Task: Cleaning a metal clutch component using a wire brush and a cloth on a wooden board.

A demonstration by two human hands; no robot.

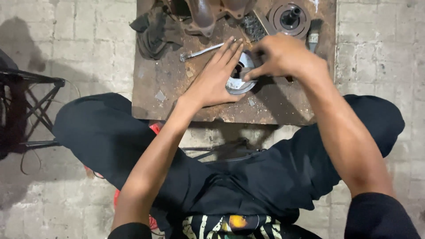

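On the rusty brown metal work plate (177, 95), a round silver metal disc with a dark central hole (239, 77) is being steadied under the flat, open left hand (212, 79), while its rim is being pinched by the right hand (276, 55). Seating or turning appears underway; careful alignment is likely being called for next.

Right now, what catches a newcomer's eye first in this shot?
First, the two bare hands meeting at centre top: the left hand lies flat on a round silver metal disc with a dark centre hole, while the right hand pinches at its rim. Both work on a rusty brown metal plate on the pale brick floor. Beyond them sit a dark crumpled rag, a slim silver wrench and a round grey pulley-like part.
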